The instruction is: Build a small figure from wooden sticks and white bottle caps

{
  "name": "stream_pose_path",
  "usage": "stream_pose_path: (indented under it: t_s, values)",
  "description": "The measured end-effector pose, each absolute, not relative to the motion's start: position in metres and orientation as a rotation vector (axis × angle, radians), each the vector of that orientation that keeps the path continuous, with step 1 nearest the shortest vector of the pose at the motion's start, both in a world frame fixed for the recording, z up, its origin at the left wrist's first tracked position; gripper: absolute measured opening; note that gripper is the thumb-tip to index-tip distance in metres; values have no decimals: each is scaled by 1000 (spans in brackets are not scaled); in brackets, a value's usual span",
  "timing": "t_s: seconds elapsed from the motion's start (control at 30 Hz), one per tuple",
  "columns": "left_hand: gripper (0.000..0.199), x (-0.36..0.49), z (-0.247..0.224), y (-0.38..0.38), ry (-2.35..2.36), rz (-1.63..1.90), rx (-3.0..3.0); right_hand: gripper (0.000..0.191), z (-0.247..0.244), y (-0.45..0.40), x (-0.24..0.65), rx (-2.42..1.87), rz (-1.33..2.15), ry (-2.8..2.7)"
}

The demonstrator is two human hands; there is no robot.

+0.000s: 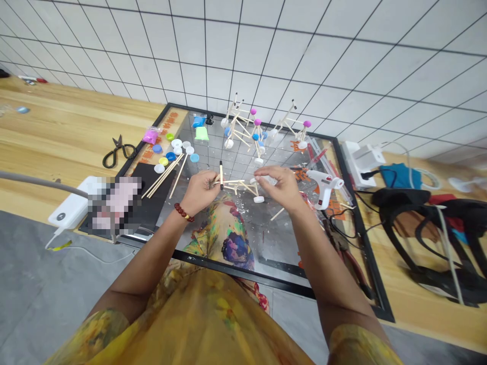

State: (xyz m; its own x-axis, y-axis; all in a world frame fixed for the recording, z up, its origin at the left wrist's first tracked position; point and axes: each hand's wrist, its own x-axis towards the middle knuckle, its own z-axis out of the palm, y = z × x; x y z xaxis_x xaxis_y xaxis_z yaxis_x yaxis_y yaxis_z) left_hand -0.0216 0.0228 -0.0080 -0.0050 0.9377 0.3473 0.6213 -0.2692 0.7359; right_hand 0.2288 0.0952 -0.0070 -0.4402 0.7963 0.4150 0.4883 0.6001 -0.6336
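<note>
My left hand point(202, 191), with a beaded bracelet on the wrist, is closed in a pinch on one end of a small stick cart point(236, 183). The cart is built from thin wooden sticks, with a dark-tipped crossbar point(221, 175) at the held end. At its other end are white bottle-cap wheels point(258, 199). My right hand point(280, 186) is beside that end, thumb and fingers curved but apart. Its fingertips are close to a white cap; whether they touch it I cannot tell. Below the cart lies a shiny, black-framed mirror-like board point(266, 243).
Several similar stick models point(243, 126) stand at the board's far edge. Coloured caps point(177, 147) and loose sticks point(163, 175) lie left, with scissors point(118, 151) beyond. A white glue gun point(323, 187), red-handled pliers point(353, 268) and a power strip point(355, 162) are at right.
</note>
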Motion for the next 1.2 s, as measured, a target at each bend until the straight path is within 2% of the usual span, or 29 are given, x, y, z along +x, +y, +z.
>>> stream_pose_path:
  t_s: [0.17, 0.4, 0.53, 0.73, 0.8, 0.9, 1.2]
  values:
    - [9, -22, -8, 22, 1604, 1184, 1914, 13, 7, 128, 222, -1044, 599, -2369]
    - [10, -19, -6, 22, 1605, 1161, 1912, 16, -3, 147, 177, -1251, 681, -2747]
    - [10, -19, -6, 22, 1606, 1169, 1903, 14, -8, 152, 172, -1205, 827, -2754]
    - [17, -19, -4, 21, 1616, 1156, 1897, 24, -1, 154, 179, -1117, 1145, -2650]
    - [17, -19, -4, 20, 1620, 1164, 1902, 33, 1, 155, 180, -1077, 1223, -2645]
    - [18, -18, -4, 20, 1622, 1164, 1912, 42, 2, 155, 180, -1058, 1229, -2662]
    - [12, -18, -6, 17, 1598, 1146, 1912, 41, -2, 150, 181, -1062, 1184, -2708]
